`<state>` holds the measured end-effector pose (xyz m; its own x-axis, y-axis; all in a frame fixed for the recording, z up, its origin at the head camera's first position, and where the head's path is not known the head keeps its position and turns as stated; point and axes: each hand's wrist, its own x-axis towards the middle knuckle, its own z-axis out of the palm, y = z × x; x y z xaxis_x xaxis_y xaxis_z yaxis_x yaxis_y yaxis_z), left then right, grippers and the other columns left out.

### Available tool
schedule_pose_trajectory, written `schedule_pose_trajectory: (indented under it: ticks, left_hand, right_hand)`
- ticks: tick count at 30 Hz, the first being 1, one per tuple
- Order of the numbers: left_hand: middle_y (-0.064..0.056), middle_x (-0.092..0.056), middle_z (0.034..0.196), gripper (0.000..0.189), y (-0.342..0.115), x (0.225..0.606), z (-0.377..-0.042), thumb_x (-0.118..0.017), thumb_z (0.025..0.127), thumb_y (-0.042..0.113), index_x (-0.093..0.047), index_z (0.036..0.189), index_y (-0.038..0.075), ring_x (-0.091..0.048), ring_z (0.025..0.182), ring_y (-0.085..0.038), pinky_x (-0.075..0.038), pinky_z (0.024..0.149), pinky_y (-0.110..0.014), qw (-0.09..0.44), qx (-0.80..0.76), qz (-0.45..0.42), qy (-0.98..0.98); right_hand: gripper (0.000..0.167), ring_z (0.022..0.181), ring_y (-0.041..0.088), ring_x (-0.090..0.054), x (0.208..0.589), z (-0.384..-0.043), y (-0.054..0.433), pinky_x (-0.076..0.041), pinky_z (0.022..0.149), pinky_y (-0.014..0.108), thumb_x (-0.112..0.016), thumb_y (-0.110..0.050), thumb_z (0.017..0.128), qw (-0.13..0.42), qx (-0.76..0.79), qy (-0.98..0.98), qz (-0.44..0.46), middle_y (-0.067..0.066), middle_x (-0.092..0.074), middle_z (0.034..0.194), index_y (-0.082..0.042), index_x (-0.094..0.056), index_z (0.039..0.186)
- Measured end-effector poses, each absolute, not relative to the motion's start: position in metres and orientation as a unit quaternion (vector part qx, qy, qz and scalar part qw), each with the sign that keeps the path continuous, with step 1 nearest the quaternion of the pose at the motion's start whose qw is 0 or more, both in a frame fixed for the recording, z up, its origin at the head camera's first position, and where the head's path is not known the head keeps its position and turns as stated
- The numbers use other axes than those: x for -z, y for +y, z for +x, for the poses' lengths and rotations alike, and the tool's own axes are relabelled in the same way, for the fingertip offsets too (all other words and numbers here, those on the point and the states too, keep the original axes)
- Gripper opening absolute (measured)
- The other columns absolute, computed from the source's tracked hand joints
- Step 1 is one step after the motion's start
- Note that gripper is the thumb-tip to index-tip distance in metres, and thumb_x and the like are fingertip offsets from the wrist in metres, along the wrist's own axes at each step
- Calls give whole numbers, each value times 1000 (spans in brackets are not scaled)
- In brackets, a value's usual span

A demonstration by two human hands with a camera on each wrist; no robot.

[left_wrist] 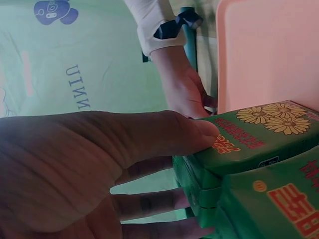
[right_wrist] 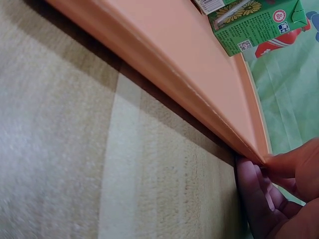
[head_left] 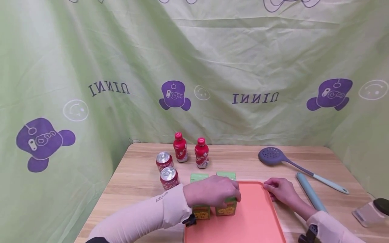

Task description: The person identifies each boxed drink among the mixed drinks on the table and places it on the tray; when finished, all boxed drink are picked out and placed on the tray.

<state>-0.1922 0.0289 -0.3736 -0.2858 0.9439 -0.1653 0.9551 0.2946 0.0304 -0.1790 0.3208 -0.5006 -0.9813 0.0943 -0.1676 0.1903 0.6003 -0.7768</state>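
Observation:
Green drink cartons with yellow flowers stand on the left part of a salmon-pink tray (head_left: 255, 216). My left hand (head_left: 212, 190) reaches over them and grips a green drink carton (head_left: 226, 210). In the left wrist view the thumb lies on that carton (left_wrist: 254, 132) and the fingers are at its far side. Beside it stands another carton (head_left: 201, 215); more carton tops (head_left: 226, 175) show behind the hand, which partly hides the group. My right hand (head_left: 282, 192) pinches the tray's far right corner, thumb above and fingers below the rim (right_wrist: 199, 104).
Two red cans (head_left: 169, 178) and two red bottles (head_left: 202, 153) stand left of and behind the tray. On the right lie a slotted skimmer (head_left: 271, 156), a blue-grey stick-like object (head_left: 310, 192) and a clear jar with a black lid (head_left: 369, 212). A green curtain (head_left: 212, 67) hangs behind.

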Motion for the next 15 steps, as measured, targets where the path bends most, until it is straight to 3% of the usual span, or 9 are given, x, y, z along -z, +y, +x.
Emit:
schedule_pose_trajectory:
  ticks: [15]
  left_hand:
    - [15, -67, 121, 35, 32, 378, -190, -81, 84, 26, -72, 118, 31, -61, 110, 2, -53, 84, -15, 67, 47, 597, 798]
  right_hand:
    - [17, 60, 13, -62, 502, -179, 321, -56, 53, 26, -68, -11, 94, 49, 444, 892, 75, 3, -67, 73, 2, -71, 104]
